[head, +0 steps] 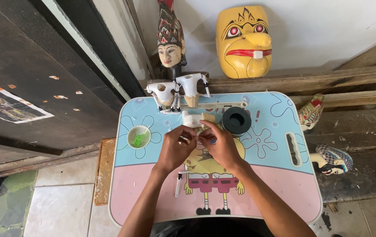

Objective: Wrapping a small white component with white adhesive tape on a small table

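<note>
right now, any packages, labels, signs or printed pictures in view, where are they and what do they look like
Paper print: stuck flat on the dark board at left, rectangular, white border, brownish picture.
Printed tabletop: small lap table under both hands, rounded corners, blue upper band, pink lower band, yellow cartoon figure in the middle.
No packages or screens show.

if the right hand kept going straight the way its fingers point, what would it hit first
The right hand points up-left, its fingertips already meeting the left hand over a small item too hidden to identify. So the left hand's fingers come first; past them probably the unpainted white carved piece, though depth is unclear.
</note>
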